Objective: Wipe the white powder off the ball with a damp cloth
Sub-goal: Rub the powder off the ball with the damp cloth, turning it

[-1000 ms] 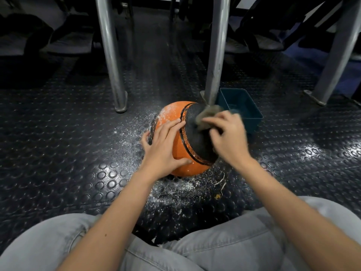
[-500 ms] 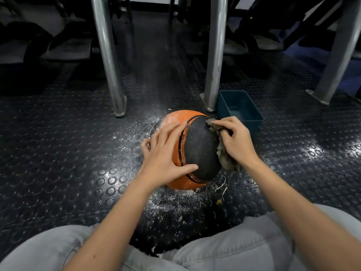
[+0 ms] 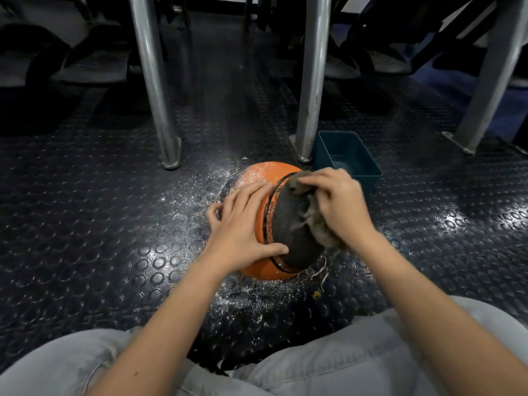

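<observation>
Fingers (image 3: 251, 195) spread on the ball (image 3: 265, 174), cloth (image 3: 318, 232) clamped against it.
The left hand (image 3: 243, 227) lies flat on the ball's left side, fingers straight and apart, thumb on its black panel. The right hand (image 3: 340, 207) curls tight round the grey cloth and presses it to the ball's right side. The ball rests on the studded floor (image 3: 85, 224). White powder (image 3: 197, 195) dusts the ball's far orange top and the floor to its left and near side. A blue tub (image 3: 351, 155) sits just behind the ball to the right.
</observation>
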